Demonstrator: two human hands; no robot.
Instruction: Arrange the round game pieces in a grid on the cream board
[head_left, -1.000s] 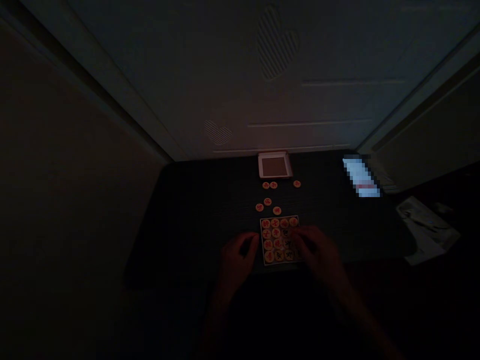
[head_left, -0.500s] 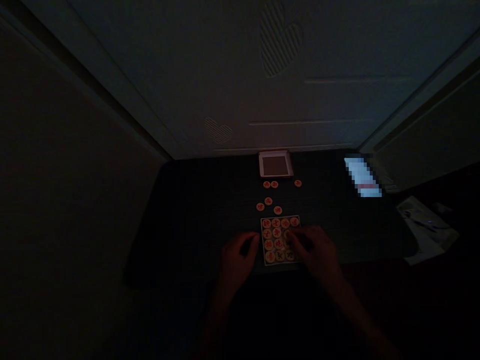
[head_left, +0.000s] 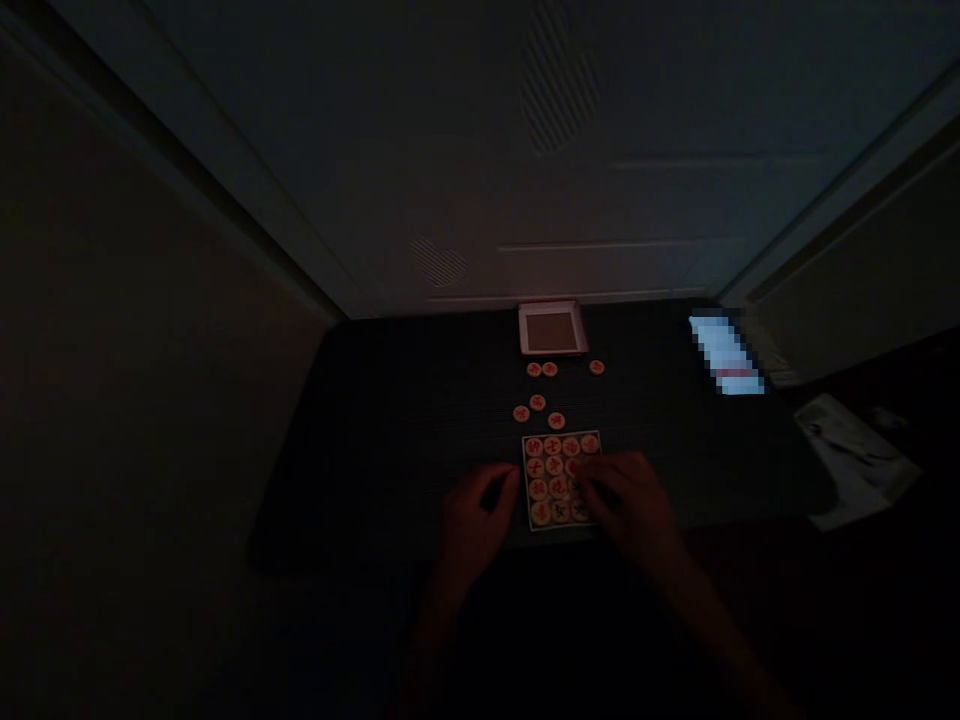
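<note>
Round xiangqi pieces with red and black characters stand in a tight grid on a square board (head_left: 561,480). My left hand (head_left: 476,515) lies curled against the board's left edge. My right hand (head_left: 626,495) covers the lower right of the grid, its fingers on the pieces there and hiding some of them. Farther out on the dark table (head_left: 390,450) lie several loose red-marked pieces (head_left: 538,402). Beyond those sits a shallow white-rimmed tray (head_left: 552,330). The light is too dim to show either hand's grip.
A bright, pixelated, phone-like rectangle (head_left: 726,355) lies at the table's far right. A crumpled pale packet (head_left: 855,460) sits lower down beyond the table's right edge. A white panelled door (head_left: 570,180) rises behind the table, with a wall (head_left: 150,400) on the left.
My right hand has shifted slightly toward me over the grid, uncovering more of its upper right pieces. My left hand has barely moved.
</note>
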